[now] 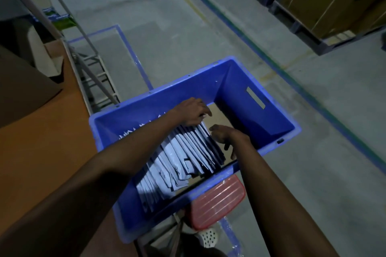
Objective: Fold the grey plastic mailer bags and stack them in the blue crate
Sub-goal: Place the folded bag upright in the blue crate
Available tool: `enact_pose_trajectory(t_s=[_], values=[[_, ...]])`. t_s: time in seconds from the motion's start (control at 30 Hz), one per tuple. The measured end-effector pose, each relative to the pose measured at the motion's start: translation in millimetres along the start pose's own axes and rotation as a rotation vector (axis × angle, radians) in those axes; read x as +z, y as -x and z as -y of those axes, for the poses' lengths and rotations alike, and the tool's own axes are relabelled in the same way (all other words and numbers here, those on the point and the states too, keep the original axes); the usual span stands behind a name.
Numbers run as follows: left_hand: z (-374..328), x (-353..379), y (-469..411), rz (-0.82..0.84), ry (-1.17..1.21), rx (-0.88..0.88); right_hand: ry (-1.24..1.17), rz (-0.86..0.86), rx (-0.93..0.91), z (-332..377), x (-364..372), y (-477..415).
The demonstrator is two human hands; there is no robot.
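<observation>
A blue crate (246, 81) stands below me on the floor side of the table. Inside it, several folded grey mailer bags (183, 156) stand in a leaning row on a brown cardboard bottom (219, 117). My left hand (192, 110) rests on the far end of the row, fingers bent over the top edges of the last bags. My right hand (225, 137) sits against the right face of the row, fingers loosely spread and holding nothing.
An orange-brown table (41, 142) lies at the left with a brown cardboard sheet (25, 81) on it. A red stool seat (217, 200) is under the crate's near corner. Pallets with cardboard boxes (325, 2) stand at the far right across the grey floor.
</observation>
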State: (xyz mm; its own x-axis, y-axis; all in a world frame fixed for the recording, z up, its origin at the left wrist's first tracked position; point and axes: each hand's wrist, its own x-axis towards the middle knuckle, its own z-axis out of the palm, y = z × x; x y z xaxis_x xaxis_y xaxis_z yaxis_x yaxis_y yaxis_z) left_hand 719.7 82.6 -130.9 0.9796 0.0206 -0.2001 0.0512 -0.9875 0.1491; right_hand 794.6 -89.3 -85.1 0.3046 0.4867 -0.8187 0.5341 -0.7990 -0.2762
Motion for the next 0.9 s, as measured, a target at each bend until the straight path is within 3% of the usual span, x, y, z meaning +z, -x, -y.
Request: enact_pose_trajectory(t_s=[0.13,0.23,0.33,0.63,0.73,0.9], values=[[3.4,16.5,-0.4,0.18,-0.11,0.003,-0.078,0.083,-0.006,-1.1,8.6,-7.9],[8.3,23.8,6.1,0.204,-0.142,-0.022,-0.057,0.096,-0.036,-8.7,13.7,-36.0],[6.0,22.0,9.5,0.17,-0.116,-0.043,-0.027,0.112,-0.051,-12.7,13.9,-48.7],[-13.0,10.7,24.0,0.006,-0.042,-0.085,-0.098,-0.06,-0.079,2.7,-10.4,37.0],[-18.1,-0.6,46.6,-0.145,0.051,-0.16,-0.146,-0.208,-0.131,-8.9,-6.4,32.9],[-33.2,-26.5,126.4,-0.417,0.162,-0.306,-0.129,-0.593,-0.308,-8.2,20.1,59.4]])
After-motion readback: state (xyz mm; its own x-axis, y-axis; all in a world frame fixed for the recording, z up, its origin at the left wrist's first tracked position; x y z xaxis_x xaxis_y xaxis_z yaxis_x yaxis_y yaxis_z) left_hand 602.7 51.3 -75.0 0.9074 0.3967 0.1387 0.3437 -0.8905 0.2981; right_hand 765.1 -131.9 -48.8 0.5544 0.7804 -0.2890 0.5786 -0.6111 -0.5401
